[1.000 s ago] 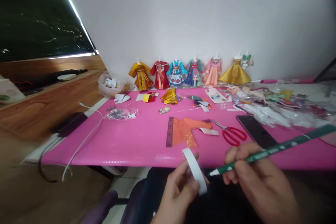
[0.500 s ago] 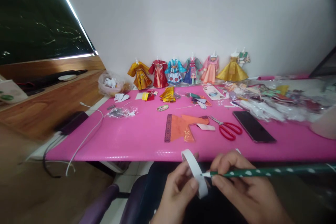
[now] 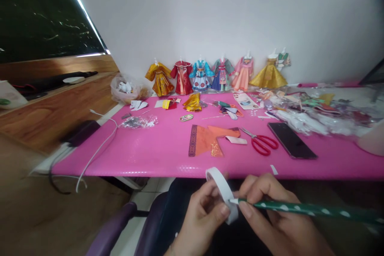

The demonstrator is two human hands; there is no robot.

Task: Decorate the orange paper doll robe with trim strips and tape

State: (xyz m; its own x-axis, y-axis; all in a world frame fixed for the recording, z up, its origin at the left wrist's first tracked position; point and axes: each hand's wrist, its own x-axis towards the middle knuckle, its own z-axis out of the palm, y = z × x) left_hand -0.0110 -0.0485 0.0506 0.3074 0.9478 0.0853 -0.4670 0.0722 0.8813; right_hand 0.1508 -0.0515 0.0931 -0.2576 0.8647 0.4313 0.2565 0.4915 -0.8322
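A narrow roll of white tape is tilted upright in my left hand, fingers inside the ring and thumb on its outer face. My right hand pinches a green pencil-like stick with white spots close to its pale pointed end. That point touches, or nearly touches, the tape's outer face beside my left thumb. Both hands are in front of the table edge, above my lap. Beyond them on the table lie orange fabric pieces, red-handled scissors and a small white strip.
Several small dressed dress forms line the wall behind the pink table. A black phone and plastic-wrapped pieces lie to the right. At left are a white cable, a black box and a purple armrest.
The view has shifted slightly, so the table sits a little higher. The stick's far end has swung lower, its point still at the tape roll. Both hands keep their holds.
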